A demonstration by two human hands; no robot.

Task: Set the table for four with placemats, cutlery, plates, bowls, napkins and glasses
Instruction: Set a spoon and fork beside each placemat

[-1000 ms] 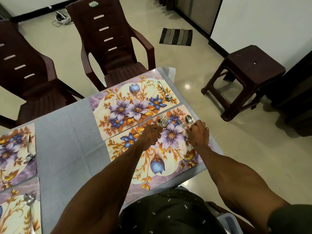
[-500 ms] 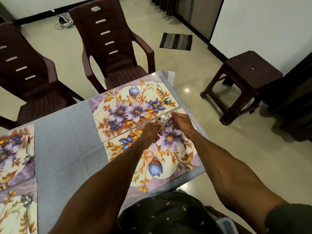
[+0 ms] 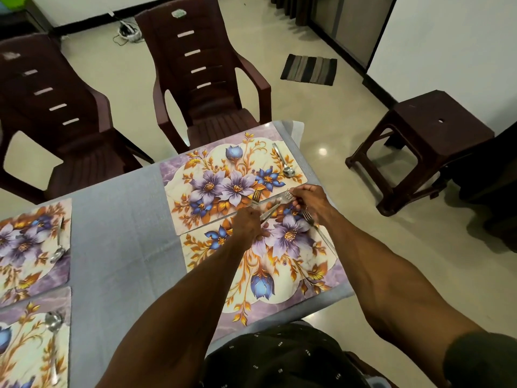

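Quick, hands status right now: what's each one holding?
Left hand: gripping a bundle of cutlery over the near placemat.
Right hand: pinching a fork by its head.

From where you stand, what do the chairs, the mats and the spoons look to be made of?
Chairs: moulded plastic by the look, dark brown, one-piece with slotted backs.
Mats: probably laminated plastic or vinyl; flat, with printed flowers and a slight sheen.
Spoons: metal, likely polished steel; silvery and reflective.

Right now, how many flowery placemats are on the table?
4: far right mat, near right mat under the hands, far left mat, near left mat, cut off by the frame's edge.
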